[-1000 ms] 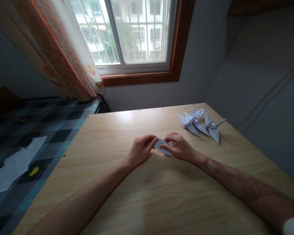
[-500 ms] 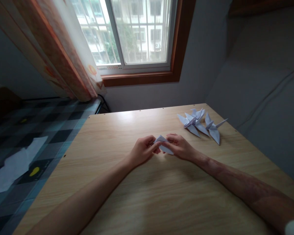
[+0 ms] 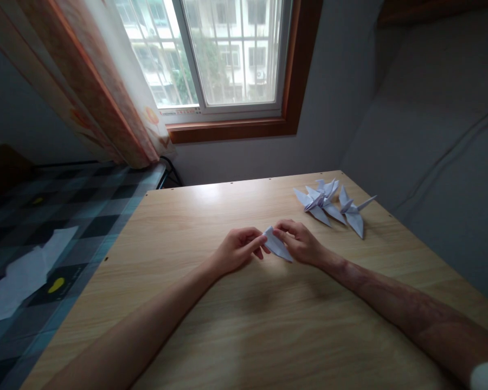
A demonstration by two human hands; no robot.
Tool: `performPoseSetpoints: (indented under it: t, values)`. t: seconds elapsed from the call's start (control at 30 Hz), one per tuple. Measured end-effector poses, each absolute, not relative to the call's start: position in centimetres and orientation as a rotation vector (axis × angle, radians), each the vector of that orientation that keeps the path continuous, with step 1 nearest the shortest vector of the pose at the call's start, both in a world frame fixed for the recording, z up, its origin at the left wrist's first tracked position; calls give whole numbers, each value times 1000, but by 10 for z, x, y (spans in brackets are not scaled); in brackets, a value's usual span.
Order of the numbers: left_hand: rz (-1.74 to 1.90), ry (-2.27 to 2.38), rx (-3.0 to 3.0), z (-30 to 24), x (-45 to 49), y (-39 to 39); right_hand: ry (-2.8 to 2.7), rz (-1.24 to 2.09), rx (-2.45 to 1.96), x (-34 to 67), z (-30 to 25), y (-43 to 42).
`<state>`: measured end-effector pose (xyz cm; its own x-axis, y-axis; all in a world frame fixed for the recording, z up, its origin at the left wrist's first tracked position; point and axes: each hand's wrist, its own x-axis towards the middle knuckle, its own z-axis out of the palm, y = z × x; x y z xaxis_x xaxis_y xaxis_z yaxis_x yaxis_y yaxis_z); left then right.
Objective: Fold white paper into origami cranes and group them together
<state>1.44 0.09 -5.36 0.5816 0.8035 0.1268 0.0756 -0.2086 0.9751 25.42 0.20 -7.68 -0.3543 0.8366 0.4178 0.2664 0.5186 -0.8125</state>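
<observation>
Both my hands meet at the middle of a light wooden table (image 3: 236,325). A small folded piece of white paper (image 3: 277,245) sits between them, held just above the tabletop. My left hand (image 3: 238,249) pinches its left tip with curled fingers. My right hand (image 3: 301,241) grips its right side, fingers closed over the fold. A few finished white paper cranes (image 3: 329,201) lie together near the table's far right corner, well clear of both hands.
A window (image 3: 223,54) with a brown wooden frame and an orange patterned curtain (image 3: 106,92) stands behind the table. To the left lies a checkered bed cover (image 3: 44,227) with white paper sheets (image 3: 22,273) on it. A grey wall runs along the right.
The folded paper has turned between my fingers, from lying flatter to standing as a pointed flap angled down to the right. Both hands stayed in the same spot.
</observation>
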Motion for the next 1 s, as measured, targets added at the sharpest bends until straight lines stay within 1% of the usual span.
performPoseSetpoints:
  t: [0.17,0.23,0.43,0.53,0.77,1.0]
  values:
    - [781,786,1765,-52,14,-2,-1905,773,-936,253,-75,2]
    - [765,775,1798,-52,14,-2,-1883,809,-943,252,-75,1]
    - [745,757,1735,-54,16,2,-1701,1200,-906,251,-81,1]
    - [745,755,1690,-57,17,3,-1669,1299,-900,252,-84,2]
    - [767,765,1653,-63,16,4,-1656,1326,-862,249,-79,-1]
    - [829,841,1828,-62,16,8,-1624,1299,-901,251,-85,1]
